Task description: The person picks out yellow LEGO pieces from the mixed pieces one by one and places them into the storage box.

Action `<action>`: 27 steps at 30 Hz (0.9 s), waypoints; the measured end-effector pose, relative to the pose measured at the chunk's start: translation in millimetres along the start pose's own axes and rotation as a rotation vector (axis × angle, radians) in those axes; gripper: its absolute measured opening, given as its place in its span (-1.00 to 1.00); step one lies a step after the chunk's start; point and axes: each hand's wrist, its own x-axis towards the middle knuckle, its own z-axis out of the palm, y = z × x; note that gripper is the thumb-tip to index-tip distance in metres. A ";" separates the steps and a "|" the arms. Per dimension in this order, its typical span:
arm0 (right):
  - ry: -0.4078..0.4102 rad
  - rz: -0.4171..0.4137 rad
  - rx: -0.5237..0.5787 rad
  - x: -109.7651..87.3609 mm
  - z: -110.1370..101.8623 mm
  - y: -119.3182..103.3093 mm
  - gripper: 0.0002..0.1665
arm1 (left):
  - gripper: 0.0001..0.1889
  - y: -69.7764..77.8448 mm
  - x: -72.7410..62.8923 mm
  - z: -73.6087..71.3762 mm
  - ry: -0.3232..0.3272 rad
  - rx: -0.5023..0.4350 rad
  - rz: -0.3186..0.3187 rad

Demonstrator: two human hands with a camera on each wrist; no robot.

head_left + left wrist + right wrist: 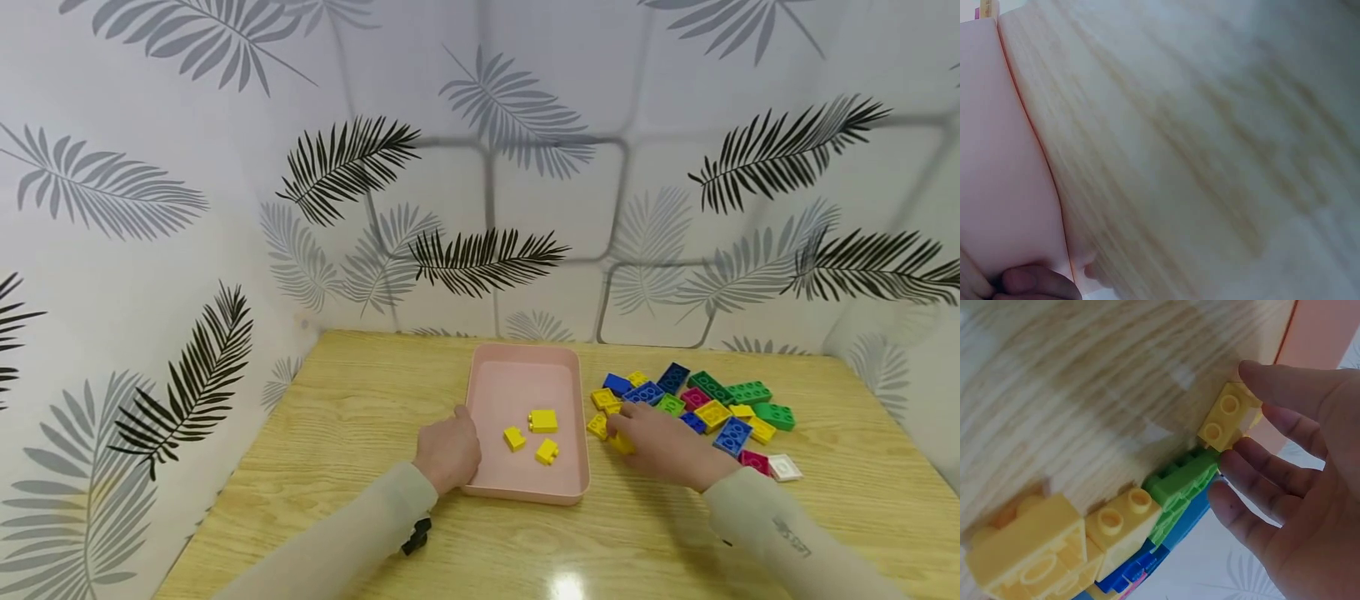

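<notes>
My left hand grips the left rim of a pink tray. In the left wrist view, curled fingers show at the tray's edge. Inside the tray lie three yellow toy bricks. To the tray's right, my right hand pinches a yellow toy brick at the near left of a pile. The right wrist view shows a two-stud yellow brick between the thumb and the fingers, which partly hide it.
Mixed toy bricks in blue, green, red, yellow and white spread behind and right of my right hand. The wooden table meets a leaf-patterned wall at the back.
</notes>
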 end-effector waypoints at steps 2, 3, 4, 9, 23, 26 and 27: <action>0.001 -0.013 0.006 0.0 1.7 -0.5 -0.70 | -0.37 0.5 0.2 0.0 -0.012 0.000 -0.004; 0.002 -0.017 0.010 0.2 2.5 -0.5 -0.70 | -0.37 0.7 0.2 0.0 -0.013 -0.001 -0.005; 0.002 -0.021 0.013 0.3 3.4 -0.4 -0.71 | -0.37 1.0 0.2 0.1 -0.014 -0.001 -0.007; -0.006 -0.033 0.036 -0.7 0.3 -1.9 -0.72 | -0.37 1.7 0.6 0.0 -0.019 0.006 -0.011; 0.060 -0.154 0.078 4.2 -37.2 -40.4 -0.62 | -0.39 1.1 1.4 -1.7 -0.015 0.005 -0.011; 0.072 -0.233 0.086 8.9 -37.8 -53.2 -0.61 | -0.38 2.0 1.2 -1.9 -0.026 0.004 -0.018; 0.068 -0.254 0.092 10.7 -37.1 -57.2 -0.62 | -0.38 2.4 1.2 -1.9 -0.027 0.008 -0.018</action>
